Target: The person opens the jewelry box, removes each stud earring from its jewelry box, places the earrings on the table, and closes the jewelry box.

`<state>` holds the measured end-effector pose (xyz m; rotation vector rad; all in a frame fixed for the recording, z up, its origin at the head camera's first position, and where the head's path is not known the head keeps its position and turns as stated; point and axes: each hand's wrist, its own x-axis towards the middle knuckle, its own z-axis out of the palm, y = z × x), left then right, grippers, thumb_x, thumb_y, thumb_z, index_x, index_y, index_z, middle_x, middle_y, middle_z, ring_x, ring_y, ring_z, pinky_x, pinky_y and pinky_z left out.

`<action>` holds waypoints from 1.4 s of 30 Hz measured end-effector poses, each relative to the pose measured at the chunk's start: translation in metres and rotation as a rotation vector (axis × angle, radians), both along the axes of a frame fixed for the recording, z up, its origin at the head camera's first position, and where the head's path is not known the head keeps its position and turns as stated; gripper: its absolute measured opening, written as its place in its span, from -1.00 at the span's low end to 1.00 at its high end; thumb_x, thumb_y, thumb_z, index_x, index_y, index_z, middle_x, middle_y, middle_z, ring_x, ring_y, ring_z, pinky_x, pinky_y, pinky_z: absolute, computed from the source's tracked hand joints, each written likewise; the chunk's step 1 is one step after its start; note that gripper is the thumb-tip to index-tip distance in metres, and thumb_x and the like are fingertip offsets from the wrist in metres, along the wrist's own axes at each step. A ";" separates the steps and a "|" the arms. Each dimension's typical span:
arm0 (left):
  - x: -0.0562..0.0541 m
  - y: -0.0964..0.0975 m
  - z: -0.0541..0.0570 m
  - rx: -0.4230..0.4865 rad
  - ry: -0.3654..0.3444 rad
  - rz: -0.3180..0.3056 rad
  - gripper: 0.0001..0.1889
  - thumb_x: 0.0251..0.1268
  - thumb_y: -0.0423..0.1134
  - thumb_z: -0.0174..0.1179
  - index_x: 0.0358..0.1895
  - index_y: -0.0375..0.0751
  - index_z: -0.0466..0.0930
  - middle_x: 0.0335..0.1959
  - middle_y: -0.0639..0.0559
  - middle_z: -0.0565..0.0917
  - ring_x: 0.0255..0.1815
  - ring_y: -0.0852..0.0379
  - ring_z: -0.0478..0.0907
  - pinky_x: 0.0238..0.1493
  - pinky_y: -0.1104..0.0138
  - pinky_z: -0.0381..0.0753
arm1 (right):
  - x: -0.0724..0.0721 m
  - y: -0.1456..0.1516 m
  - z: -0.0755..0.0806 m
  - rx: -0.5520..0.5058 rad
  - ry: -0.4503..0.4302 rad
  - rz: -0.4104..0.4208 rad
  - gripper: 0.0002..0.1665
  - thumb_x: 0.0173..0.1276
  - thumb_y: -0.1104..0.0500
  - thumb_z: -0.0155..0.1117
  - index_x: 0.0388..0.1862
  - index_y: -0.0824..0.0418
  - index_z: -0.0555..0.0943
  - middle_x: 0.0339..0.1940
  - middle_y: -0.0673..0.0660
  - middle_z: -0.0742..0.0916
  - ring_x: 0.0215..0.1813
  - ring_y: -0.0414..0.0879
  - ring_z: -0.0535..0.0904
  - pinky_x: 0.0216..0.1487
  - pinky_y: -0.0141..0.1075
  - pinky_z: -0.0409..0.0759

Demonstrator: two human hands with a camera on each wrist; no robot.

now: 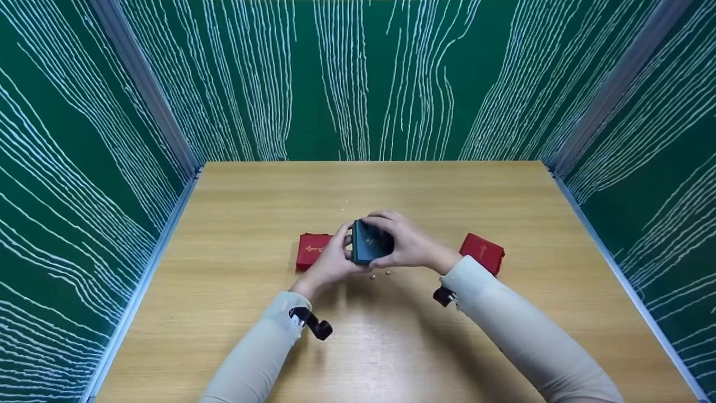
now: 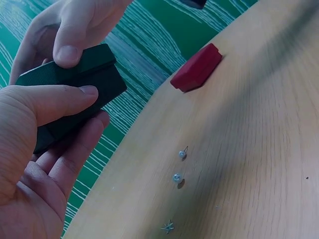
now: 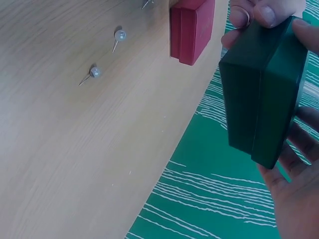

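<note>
A dark green jewellery box with small gold lettering is held up over the table between both hands, its lid down. My left hand grips it from the left, thumb along one side and fingers beneath, as the left wrist view shows. From the right, my right hand curls round the box, with the thumb on its edge. Below it on the table lie two pearl stud earrings, one pearl earring close to the other pearl earring. A small star-shaped piece lies near them.
One red box with gold lettering sits just left of my left hand, partly hidden by it. Another red box stands at an angle beyond my right wrist. Green walls with white lines border the wooden table.
</note>
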<state>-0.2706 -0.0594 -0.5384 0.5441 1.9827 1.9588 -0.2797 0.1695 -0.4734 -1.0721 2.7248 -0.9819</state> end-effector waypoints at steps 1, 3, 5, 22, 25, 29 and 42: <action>0.000 0.000 0.000 0.005 -0.004 0.000 0.11 0.15 -0.56 0.52 0.73 -0.13 0.06 0.53 -0.35 0.51 0.20 -0.19 0.78 0.18 0.16 0.85 | 0.000 0.001 0.000 -0.019 -0.019 -0.019 0.06 0.22 -0.06 0.73 0.64 0.12 0.45 0.61 0.28 0.49 0.55 0.30 0.45 0.56 0.26 0.54; 0.000 -0.001 0.000 0.020 -0.016 0.002 0.10 0.16 -0.57 0.52 0.72 -0.10 0.07 0.51 -0.33 0.53 0.21 -0.18 0.77 0.20 0.14 0.84 | 0.000 0.003 0.001 -0.069 -0.072 -0.074 0.07 0.25 -0.12 0.70 0.67 0.10 0.43 0.65 0.26 0.48 0.60 0.31 0.42 0.59 0.33 0.46; 0.000 -0.002 0.000 0.036 -0.029 0.012 0.11 0.15 -0.57 0.52 0.72 -0.08 0.07 0.50 -0.31 0.54 0.21 -0.18 0.77 0.25 0.12 0.82 | -0.001 0.005 0.000 -0.133 -0.141 -0.133 0.07 0.30 -0.14 0.65 0.69 0.09 0.39 0.67 0.26 0.47 0.61 0.33 0.41 0.61 0.37 0.42; -0.002 -0.002 0.004 0.081 -0.075 0.072 0.18 0.11 -0.53 0.58 0.73 0.00 0.03 0.57 -0.26 0.46 0.37 -0.18 0.68 0.38 0.12 0.74 | -0.005 0.008 -0.015 -0.370 -0.535 -0.274 -0.16 0.63 -0.06 0.33 0.71 0.23 0.30 0.53 0.38 0.54 0.35 0.21 0.59 0.05 -0.29 0.80; -0.002 -0.003 0.006 0.090 -0.105 0.047 0.17 0.16 -0.40 0.61 0.75 0.05 0.01 0.60 -0.24 0.43 0.39 -0.17 0.66 0.36 0.12 0.75 | -0.005 0.008 -0.015 -0.381 -0.545 -0.289 -0.18 0.63 -0.06 0.34 0.68 0.25 0.32 0.51 0.40 0.56 0.36 0.22 0.59 0.07 -0.27 0.82; -0.006 -0.004 0.011 0.111 -0.147 0.023 -0.04 0.44 -0.14 0.44 0.75 0.07 0.03 0.59 -0.28 0.42 0.35 -0.19 0.68 0.28 0.07 0.81 | -0.007 0.010 -0.014 -0.420 -0.576 -0.296 -0.20 0.63 -0.03 0.33 0.68 0.26 0.33 0.48 0.42 0.57 0.33 0.21 0.60 0.11 -0.24 0.84; -0.016 0.002 0.014 0.138 -0.149 0.030 -0.44 0.74 -0.17 0.03 0.65 -0.14 0.13 0.51 -0.45 0.45 0.30 -0.26 0.69 0.12 0.04 0.87 | -0.007 0.015 -0.021 -0.545 -0.640 -0.319 -0.19 0.63 0.09 0.26 0.71 0.33 0.24 0.52 0.45 0.48 0.40 0.19 0.54 0.23 -0.21 0.81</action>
